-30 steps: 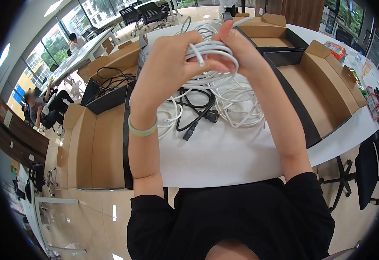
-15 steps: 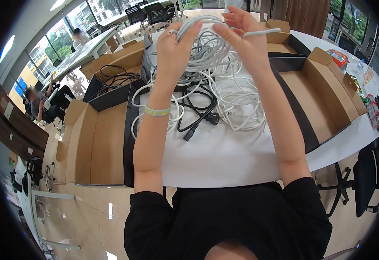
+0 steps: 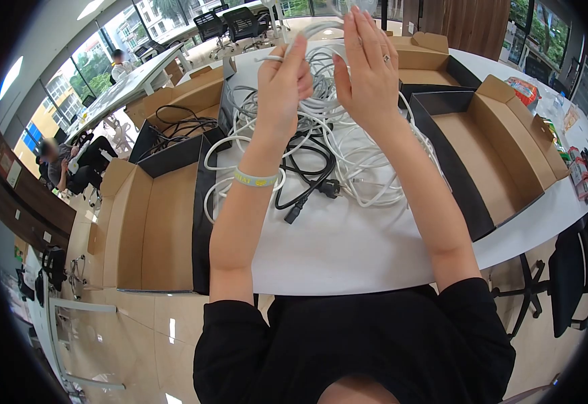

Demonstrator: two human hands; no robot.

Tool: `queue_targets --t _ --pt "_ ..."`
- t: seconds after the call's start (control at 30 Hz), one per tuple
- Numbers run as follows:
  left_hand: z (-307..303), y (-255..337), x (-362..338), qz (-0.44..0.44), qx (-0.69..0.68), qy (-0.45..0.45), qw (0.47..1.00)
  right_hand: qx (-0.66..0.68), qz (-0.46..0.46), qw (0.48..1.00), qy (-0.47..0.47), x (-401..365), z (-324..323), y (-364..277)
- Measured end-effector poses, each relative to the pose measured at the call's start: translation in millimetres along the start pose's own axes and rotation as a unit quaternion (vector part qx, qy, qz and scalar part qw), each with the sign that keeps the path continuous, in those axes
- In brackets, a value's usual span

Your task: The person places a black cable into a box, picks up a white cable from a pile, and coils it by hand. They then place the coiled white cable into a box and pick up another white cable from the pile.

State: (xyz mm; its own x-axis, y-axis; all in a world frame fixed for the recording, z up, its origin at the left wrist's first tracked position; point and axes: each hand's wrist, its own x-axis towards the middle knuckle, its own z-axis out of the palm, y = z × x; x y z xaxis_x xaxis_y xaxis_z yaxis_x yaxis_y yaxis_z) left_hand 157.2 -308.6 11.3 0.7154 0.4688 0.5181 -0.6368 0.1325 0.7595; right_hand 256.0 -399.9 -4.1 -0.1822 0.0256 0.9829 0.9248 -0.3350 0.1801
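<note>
A coil of light grey cable (image 3: 322, 27) is raised over the table, its loops arching between my hands. My left hand (image 3: 283, 84) is closed around one side of it, thumb on top, with a cut-looking end poking out to the left. My right hand (image 3: 368, 71) has its fingers stretched upward and the thumb apart, beside the coil; whether it touches the loops is partly hidden. Beneath both hands lies a tangled heap of white and grey cables (image 3: 381, 192). A black power cord (image 3: 322, 176) with a plug rests at the heap's near side.
Open cardboard boxes stand on both sides: one at near left (image 3: 166, 229), one at right (image 3: 469, 141), one at back right (image 3: 425, 64). A back-left box holds black cables (image 3: 179, 128). Packaged items (image 3: 582, 176) lie at the white table's right edge. Two people sit farther left.
My right hand has straightened its fingers upward and turned, and the cable end that stuck out past it no longer shows there. My left hand has shifted slightly right and down, still gripping the coil.
</note>
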Motion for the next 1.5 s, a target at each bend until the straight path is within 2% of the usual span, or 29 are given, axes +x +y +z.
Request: queue_targets --t 0.07,0.1,0.13,0.2,0.27,0.33,0.37,0.47,0.53,0.57,0.63,0.67,0.77,0.8,0.83,0.87,0.9,0.93,1.0,1.03,1.07,1.1,1.13,1.17,1.2,1.27,1.33,1.4,1.5 --pt "2.1 3.1 -4.0 -0.006 0.091 -0.05 0.995 0.007 0.019 1.0 -0.019 -6.2 4.4 0.1" --pt "-0.3 0.2 -4.6 0.028 0.201 -0.061 0.977 0.09 0.078 0.991 -0.055 -9.4 4.0 -0.9" --pt "-0.9 0.9 -5.5 0.026 0.201 -0.06 0.977 0.171 0.136 0.972 -0.09 -12.6 3.4 -1.6" --pt "-2.6 5.6 -6.4 0.089 0.326 -0.115 0.934 0.194 0.158 0.963 -0.097 -16.4 7.2 3.8" --pt "-7.7 9.4 -6.1 0.087 0.353 -0.128 0.923 0.216 0.177 0.955 -0.1 -15.1 7.9 5.5" --pt "-12.6 12.8 -3.5 0.156 0.382 -0.179 0.893 0.263 0.163 0.946 -0.097 -11.9 3.6 2.6" --pt "-18.2 20.4 -3.4 0.111 0.416 -0.197 0.881 0.263 0.163 0.946 -0.095 -11.5 3.4 0.3" --pt "-16.4 27.9 -6.6 0.09 0.386 -0.19 0.898 0.25 0.128 0.959 -0.047 -10.7 3.8 -9.4" --pt "-17.1 25.6 -5.9 0.102 0.385 -0.183 0.899 0.246 0.171 0.952 -0.056 -9.4 -1.1 -14.4" --pt "-16.3 25.9 -7.1 0.13 0.426 -0.167 0.88 0.245 0.174 0.952 -0.058 -8.8 -3.4 -14.5" --pt "-12.0 28.9 -9.7 0.189 0.475 -0.126 0.85 0.267 0.237 0.923 -0.144 -3.9 -8.7 -14.8" --pt "-12.3 28.7 -10.8 0.189 0.476 -0.125 0.85 0.268 0.237 0.922 -0.145 1.7 -13.7 -16.3" --pt "-14.5 31.2 -8.5 0.286 0.477 -0.089 0.826 0.292 0.256 0.899 -0.2 19.0 -26.7 -18.4" --pt "-12.4 29.6 -7.4 0.289 0.479 -0.087 0.824 0.334 0.277 0.873 -0.224 21.0 -28.8 -16.8" --pt "-6.5 25.9 -7.4 0.287 0.415 -0.073 0.86 0.374 0.298 0.842 -0.249 22.5 -31.0 -14.6" --pt "-1.8 25.2 -8.7 0.283 0.35 -0.061 0.891 0.377 0.298 0.841 -0.248 24.0 -33.6 -10.3" --pt "2.9 31.2 -15.1 0.238 0.377 -0.075 0.892 0.416 0.333 0.791 -0.3 25.4 -37.0 -4.5" --pt "2.0 25.8 -13.8 0.236 0.379 -0.075 0.892 0.452 0.365 0.735 -0.349 27.3 -41.3 -0.1" --pt "1.7 13.3 -8.1 0.236 0.348 -0.14 0.896 0.47 0.368 0.716 -0.362 29.9 -49.5 5.0" --pt "-1.6 14.7 -10.4 0.185 0.388 -0.149 0.891 0.511 0.33 0.692 -0.39 29.5 -49.6 10.3" --pt "-2.0 12.8 -8.5 0.185 0.388 -0.153 0.89 0.549 0.29 0.665 -0.415 29.4 -49.2 14.4" --pt "-3.7 9.0 -6.1 0.2 0.371 -0.156 0.893 0.548 0.291 0.667 -0.412 27.6 -47.7 16.9" --pt "-4.4 7.4 -4.1 0.213 0.353 -0.16 0.897 0.568 0.315 0.638 -0.414 24.4 -45.4 19.0" --pt "-1.6 15.7 -9.0 0.149 0.387 -0.144 0.898 0.587 0.336 0.608 -0.416 23.1 -43.9 20.6" --pt "-2.2 22.6 -8.4 0.151 0.387 -0.147 0.897 0.587 0.335 0.61 -0.414 23.8 -43.4 21.5" --pt "-5.7 31.6 -6.5 -0.022 0.43 -0.206 0.879 0.589 0.336 0.61 -0.41 24.6 -41.9 22.1" --pt "-14.7 23.3 -3.0 0.003 0.412 -0.229 0.882 0.591 0.344 0.611 -0.399 21.4 -37.1 22.8" --pt "-23.8 21.3 -1.4 -0.057 0.325 -0.25 0.91 0.594 0.355 0.607 -0.391 14.1 -30.9 21.1" --pt "-28.2 17.7 -0.7 -0.048 0.194 -0.288 0.937 0.641 0.344 0.615 -0.306 7.4 -19.1 18.5"
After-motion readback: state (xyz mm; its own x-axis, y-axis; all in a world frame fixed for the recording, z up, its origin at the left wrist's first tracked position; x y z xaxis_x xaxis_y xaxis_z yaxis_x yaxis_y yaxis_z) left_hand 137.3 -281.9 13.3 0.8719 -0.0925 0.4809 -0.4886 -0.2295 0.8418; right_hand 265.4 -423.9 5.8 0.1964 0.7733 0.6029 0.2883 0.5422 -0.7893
